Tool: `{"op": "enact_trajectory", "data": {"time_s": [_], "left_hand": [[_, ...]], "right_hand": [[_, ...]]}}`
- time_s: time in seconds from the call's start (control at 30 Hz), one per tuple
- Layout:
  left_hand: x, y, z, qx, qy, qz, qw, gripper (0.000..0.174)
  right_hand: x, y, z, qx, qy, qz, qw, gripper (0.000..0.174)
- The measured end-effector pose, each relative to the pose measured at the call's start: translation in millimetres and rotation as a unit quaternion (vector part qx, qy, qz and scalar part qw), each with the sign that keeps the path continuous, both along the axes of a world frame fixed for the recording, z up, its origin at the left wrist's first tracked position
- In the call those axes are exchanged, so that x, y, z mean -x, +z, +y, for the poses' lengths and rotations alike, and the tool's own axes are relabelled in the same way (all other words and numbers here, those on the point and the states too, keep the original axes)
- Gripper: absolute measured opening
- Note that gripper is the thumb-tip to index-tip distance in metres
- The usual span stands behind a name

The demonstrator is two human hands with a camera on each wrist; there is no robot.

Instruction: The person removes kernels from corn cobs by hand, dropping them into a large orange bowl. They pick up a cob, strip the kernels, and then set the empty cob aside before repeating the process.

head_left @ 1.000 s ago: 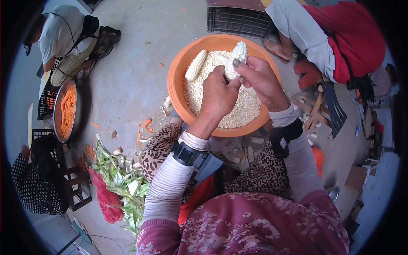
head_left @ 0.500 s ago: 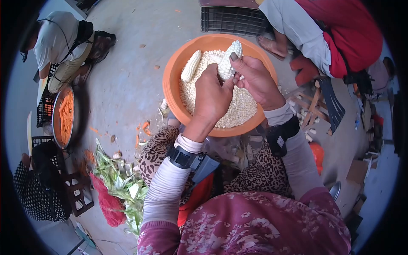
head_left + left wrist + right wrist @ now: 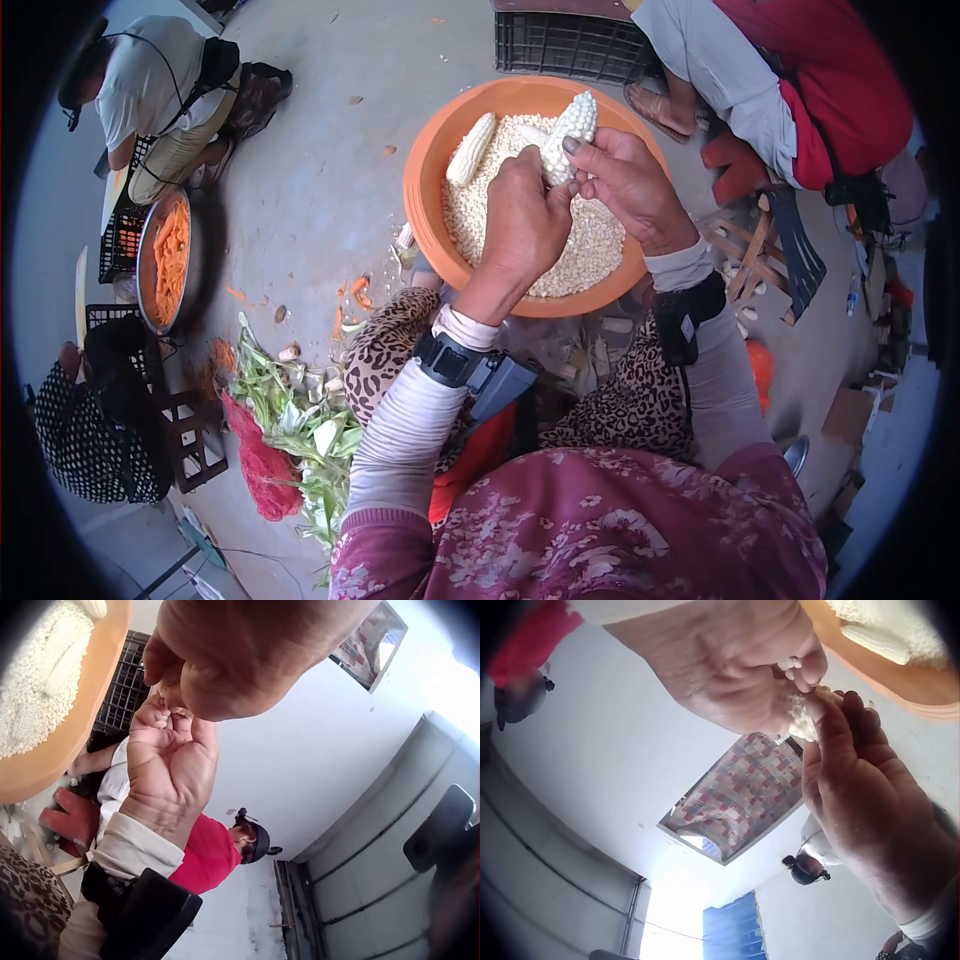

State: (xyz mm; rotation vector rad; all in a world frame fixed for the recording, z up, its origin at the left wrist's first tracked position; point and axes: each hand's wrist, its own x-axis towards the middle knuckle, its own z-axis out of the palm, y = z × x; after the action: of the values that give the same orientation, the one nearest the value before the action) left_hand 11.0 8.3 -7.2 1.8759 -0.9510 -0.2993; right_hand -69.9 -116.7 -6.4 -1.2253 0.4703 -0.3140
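Observation:
Both hands are on a white corn cob (image 3: 572, 125), held tip up over an orange basin (image 3: 425, 190) of loose kernels (image 3: 560, 265). My left hand (image 3: 525, 220) grips the cob's lower end from the left. From the other side my right hand (image 3: 640, 185) holds it, thumb laid against the kernels. In the right wrist view, a few loose kernels (image 3: 789, 666) sit in the curled fingers of the right hand, and the cob's butt (image 3: 802, 720) shows between both hands. Another cob (image 3: 470, 150) lies on the kernels at the basin's left side.
Green husks (image 3: 300, 430) and a red net bag (image 3: 262, 465) lie on the floor at left. Beyond them stands a metal bowl of orange strips (image 3: 170, 265). Other people sit around, one in red (image 3: 840, 80) at upper right. A black crate (image 3: 570, 48) stands behind the basin.
The head view shifts slightly, left and then back right. Both hands stay together on the cob over the basin, with only small movements of the fingers.

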Motion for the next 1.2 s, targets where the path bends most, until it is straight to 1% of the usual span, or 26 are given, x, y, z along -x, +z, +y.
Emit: {"op": "enact_trajectory", "data": {"time_s": [0.07,0.1,0.17,0.2,0.27,0.3,0.37,0.4,0.43,0.5,0.63,0.7,0.73,0.77,0.83,0.87,0.93,0.97,1.03,1.2], "left_hand": [[-4,5,0,0.007,-0.020,0.125,0.992,0.019],[-4,8,1,0.007,-0.019,0.124,0.992,0.019],[-5,13,2,-0.001,-0.012,0.074,0.997,0.020],[-6,13,2,0.000,-0.014,0.073,0.997,0.020],[-5,11,0,0.027,-0.020,0.116,0.993,0.021],[-5,9,0,0.029,-0.023,0.117,0.992,0.021],[-3,4,-1,-0.015,0.008,0.002,1.000,0.021],[-2,1,-2,-0.010,0.011,-0.011,1.000,0.021],[-1,-1,-2,-0.010,0.009,-0.011,1.000,0.021],[-1,-4,-3,-0.008,0.003,-0.024,1.000,0.021],[-6,1,0,-0.018,-0.007,-0.010,1.000,0.020],[-9,2,1,-0.003,-0.022,0.068,0.997,0.020],[-11,-1,0,0.024,-0.030,0.090,0.995,0.021],[-11,-1,-1,0.025,-0.031,0.089,0.995,0.021],[-11,0,-1,0.038,-0.027,0.087,0.995,0.021],[-10,0,-1,0.039,-0.028,0.088,0.995,0.021],[-6,1,-1,-0.005,-0.009,0.022,1.000,0.020],[-6,0,-2,-0.006,-0.009,0.022,1.000,0.020],[-6,-2,-2,-0.030,-0.007,0.003,1.000,0.020],[-7,-2,-1,-0.015,-0.018,0.004,1.000,0.020]], "right_hand": [[1,-4,-3,0.022,0.022,-0.015,0.999,0.018],[1,-4,-3,0.022,0.023,-0.016,0.999,0.018],[3,-3,0,0.003,0.009,-0.023,1.000,0.021],[3,-3,0,0.003,0.007,-0.024,1.000,0.021],[4,-3,1,-0.059,0.022,-0.074,0.995,0.024],[4,0,4,-0.057,0.019,-0.073,0.995,0.024],[2,8,10,-0.080,0.009,-0.043,0.996,0.027],[1,7,12,-0.050,0.007,-0.030,0.998,0.027],[0,7,12,-0.050,0.006,-0.030,0.998,0.027],[-3,7,13,0.004,-0.006,0.012,1.000,0.024],[-2,2,5,0.004,-0.005,-0.001,1.000,0.020],[-1,-4,2,-0.014,0.004,-0.026,1.000,0.019],[0,-3,2,-0.037,0.007,-0.049,0.998,0.019],[1,-1,3,-0.036,0.005,-0.050,0.998,0.019],[0,7,8,-0.096,-0.005,-0.066,0.993,0.020],[-1,9,11,-0.095,-0.005,-0.066,0.993,0.020],[-1,11,14,-0.062,-0.007,-0.026,0.998,0.022],[-1,9,13,-0.062,-0.007,-0.026,0.998,0.022],[-1,4,11,0.045,0.016,-0.004,0.999,0.025],[-1,6,8,0.050,0.019,0.011,0.998,0.025]]}}
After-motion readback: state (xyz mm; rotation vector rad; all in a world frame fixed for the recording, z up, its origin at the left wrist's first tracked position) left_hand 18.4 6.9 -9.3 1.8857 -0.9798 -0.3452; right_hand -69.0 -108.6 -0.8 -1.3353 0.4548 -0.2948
